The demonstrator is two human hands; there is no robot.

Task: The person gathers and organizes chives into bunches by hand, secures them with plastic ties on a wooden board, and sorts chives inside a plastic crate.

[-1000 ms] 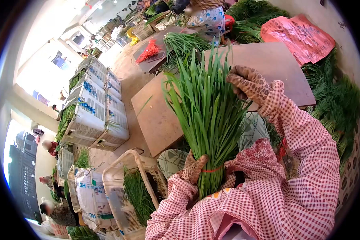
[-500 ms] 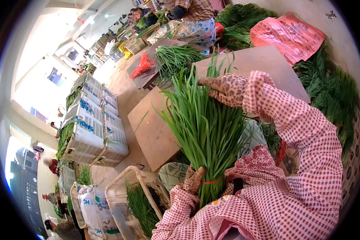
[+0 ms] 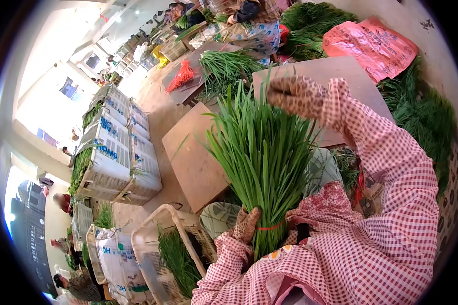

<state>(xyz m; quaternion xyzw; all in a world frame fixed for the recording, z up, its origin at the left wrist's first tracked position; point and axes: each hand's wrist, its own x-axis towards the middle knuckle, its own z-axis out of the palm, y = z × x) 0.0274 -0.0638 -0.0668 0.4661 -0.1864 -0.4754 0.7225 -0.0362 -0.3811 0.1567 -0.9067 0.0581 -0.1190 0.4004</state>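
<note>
My left hand, in a brown patterned glove, is closed around the lower part of a bundle of long green garlic chives. A red band circles the stems just beside that hand. The leaves fan out upward and away from my lap. My right hand, in a leopard-print glove, is held at the upper right of the leaf tips. Its fingers are loosely bent, with a dark gap between them, and I make out nothing held there.
A brown board and a tabletop lie beyond the bundle. Cut greens rest on a farther table beside a red bag. Crates stand left, a basket lower left. A pink sack covers greens at right. People work farther off.
My right hand has lifted slightly up and away from the leaves, its fingers now more bent. The left hand keeps its hold on the bundle. The view has shifted a little.
</note>
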